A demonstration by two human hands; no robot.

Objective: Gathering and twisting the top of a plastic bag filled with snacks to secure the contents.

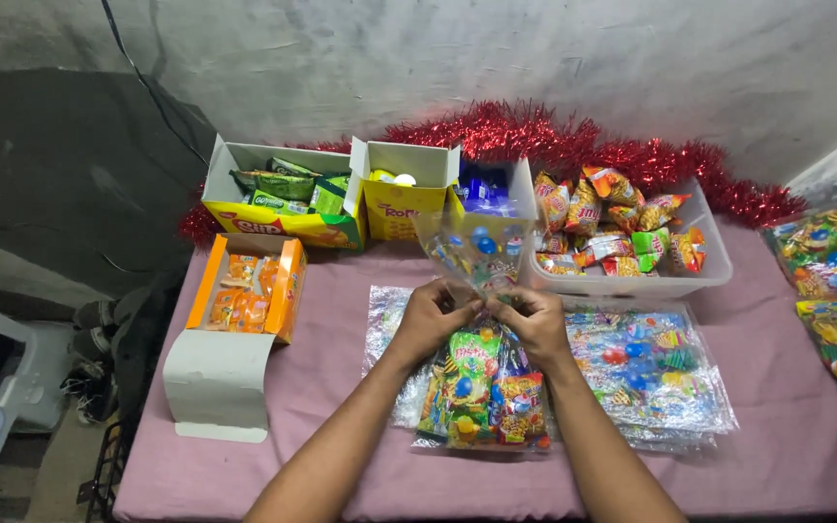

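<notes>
Both my hands meet over the middle of a pink-covered table (302, 387). My left hand (430, 318) and my right hand (535, 320) pinch the lower end of a clear printed gift bag (477, 254), which stands up from my fingers toward the boxes. Right under my wrists lies a filled gift bag (484, 397) with bright snack packets inside. A stack of flat printed bags (646, 373) spreads out to the right of it.
At the back stand a yellow box of green packets (278, 194), a small yellow box (401, 199), a box with blue packets (486, 189) and a clear tub of snack packets (622, 237). An open orange box (249, 286) lies left. Filled bags (835, 291) pile at the right edge. Red tinsel (573, 140) lines the wall.
</notes>
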